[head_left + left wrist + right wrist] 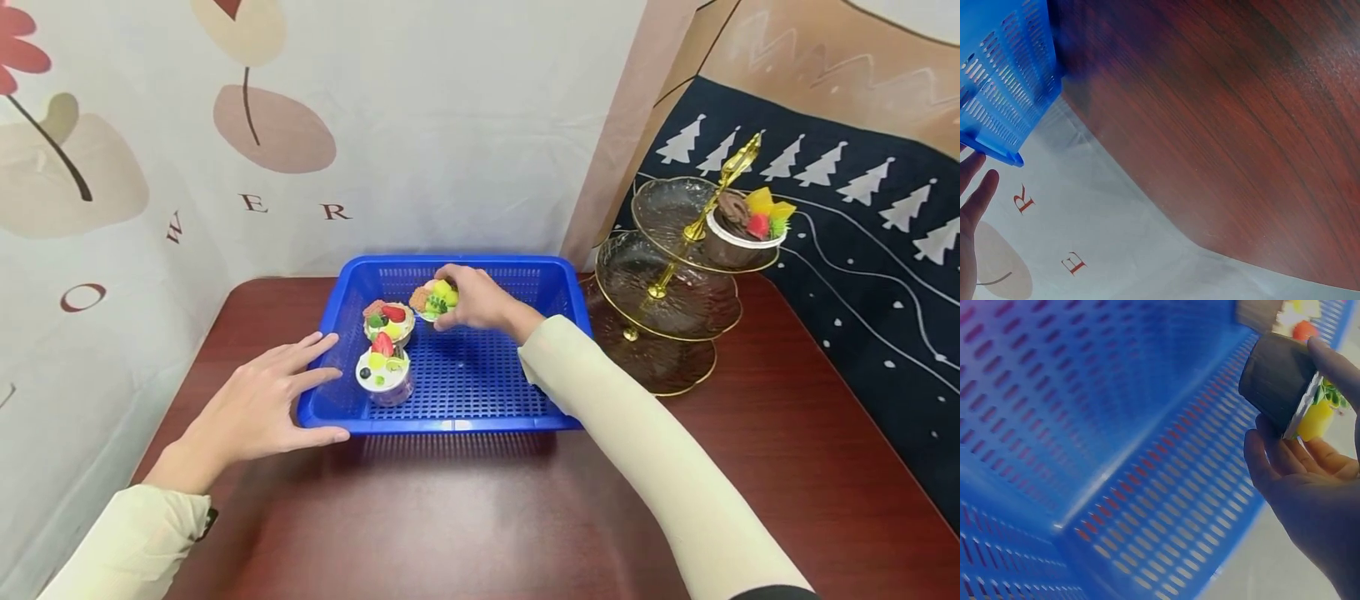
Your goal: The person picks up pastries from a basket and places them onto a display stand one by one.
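Observation:
With thumb and fingers, my right hand (pixel 486 300) grips a dessert cup (pixel 1277 380) over the far half of the blue basket (pixel 457 426). The cup is dark, with yellow and green fruit pieces and a brown topping; it leans sideways in the right wrist view. My left hand (pixel 258 407) lies along the basket's left side, fingers spread and fairly straight, fingertips at the rim. Inside, to the left, stand a fruit-topped tart cup (pixel 392 323) and, nearer me, a clear cup with white cream and a strawberry (pixel 385 379).
A three-tier stand (pixel 671 304) with gold-edged dark plates is to the right of the basket. Its top plate bears a chocolate dessert cup (pixel 746 237). The basket sits on a reddish-brown table (pixel 450 517), with a printed cloth (pixel 465 150) behind.

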Motion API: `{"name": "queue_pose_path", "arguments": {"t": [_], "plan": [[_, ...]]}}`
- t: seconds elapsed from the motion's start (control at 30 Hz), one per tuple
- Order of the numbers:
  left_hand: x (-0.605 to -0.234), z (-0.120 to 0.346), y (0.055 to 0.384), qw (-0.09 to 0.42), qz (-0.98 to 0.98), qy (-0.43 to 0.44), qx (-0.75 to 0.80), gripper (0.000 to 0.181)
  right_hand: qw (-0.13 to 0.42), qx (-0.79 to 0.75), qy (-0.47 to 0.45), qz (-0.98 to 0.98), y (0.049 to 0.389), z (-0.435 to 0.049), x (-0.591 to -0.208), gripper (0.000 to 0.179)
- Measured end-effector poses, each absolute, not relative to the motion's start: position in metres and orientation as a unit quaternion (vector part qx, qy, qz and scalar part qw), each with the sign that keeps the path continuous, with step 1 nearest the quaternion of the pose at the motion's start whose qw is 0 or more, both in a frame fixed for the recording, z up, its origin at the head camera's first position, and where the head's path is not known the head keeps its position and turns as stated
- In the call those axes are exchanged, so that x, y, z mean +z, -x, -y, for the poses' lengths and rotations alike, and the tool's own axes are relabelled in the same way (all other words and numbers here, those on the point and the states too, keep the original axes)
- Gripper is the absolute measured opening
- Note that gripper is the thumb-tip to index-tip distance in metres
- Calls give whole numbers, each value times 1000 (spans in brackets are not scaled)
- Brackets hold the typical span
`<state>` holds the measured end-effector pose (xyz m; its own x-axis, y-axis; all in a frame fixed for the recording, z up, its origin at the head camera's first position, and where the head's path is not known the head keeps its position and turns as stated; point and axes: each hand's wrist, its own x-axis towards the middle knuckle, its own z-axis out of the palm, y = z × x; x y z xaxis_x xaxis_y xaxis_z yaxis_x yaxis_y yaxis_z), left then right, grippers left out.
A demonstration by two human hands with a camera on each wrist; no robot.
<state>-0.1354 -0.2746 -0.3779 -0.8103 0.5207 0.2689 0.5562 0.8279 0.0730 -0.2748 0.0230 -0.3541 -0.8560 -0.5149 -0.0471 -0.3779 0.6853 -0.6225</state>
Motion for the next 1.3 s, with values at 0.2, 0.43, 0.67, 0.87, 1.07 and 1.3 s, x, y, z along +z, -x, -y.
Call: {"name": "queue_pose_path", "arguments": {"t": [0.2,0.43,0.67,0.87,1.07,1.3], "plan": [[-377,275,135,120,947,289,-74,77,90,-376,235,-892,269,-34,-328,75],[-378,276,136,120,945,295,-77,77,40,-406,235,-882,258,-53,-305,75],[-378,277,135,121,946,292,-76,78,-13,-429,248,-868,245,-71,-284,72],[-379,276,136,125,944,297,-77,77,-51,-427,263,-864,228,-85,-266,72],[-379,276,136,122,945,295,-75,77,-83,-411,264,-868,208,-101,-247,74],[-379,276,136,121,946,293,-75,79,-131,-403,257,-869,191,-129,-230,71]]}}
